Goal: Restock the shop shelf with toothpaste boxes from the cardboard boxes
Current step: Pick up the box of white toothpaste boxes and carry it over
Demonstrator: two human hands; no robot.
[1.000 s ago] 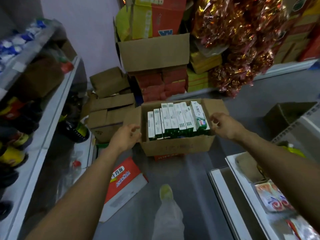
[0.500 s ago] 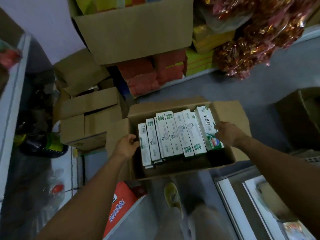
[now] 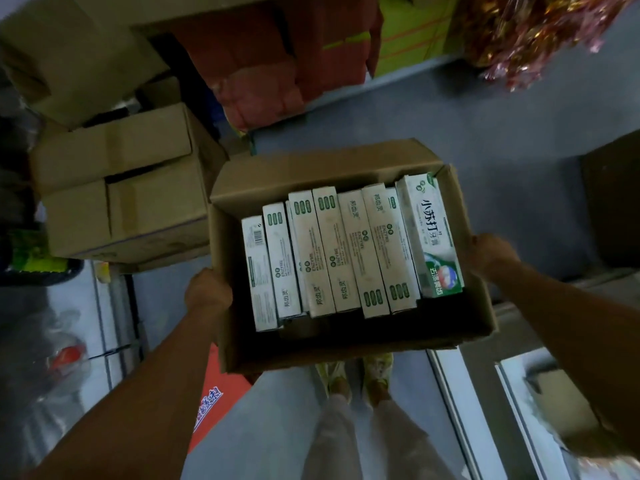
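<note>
An open cardboard box point(image 3: 346, 344) is held up in front of me, above my feet. Inside it stand several white-and-green toothpaste boxes point(image 3: 349, 251) packed side by side, the rightmost one showing a green printed face point(image 3: 433, 237). My left hand point(image 3: 207, 292) grips the box's left wall from outside. My right hand point(image 3: 491, 252) grips its right wall. Both sets of fingers are partly hidden behind the cardboard.
Stacked closed cardboard cartons point(image 3: 121, 199) sit on the floor to the left. Red packs point(image 3: 263, 64) and shiny gold wrappers point(image 3: 533, 32) lie beyond. A red carton point(image 3: 214, 400) lies by my left foot. White shelf edges point(image 3: 460, 407) run at the lower right, and a dark box point(image 3: 613, 202) stands at the right.
Both hands took hold of the cardboard box's sides and lifted it off the stack toward me. The view tilted further down.
</note>
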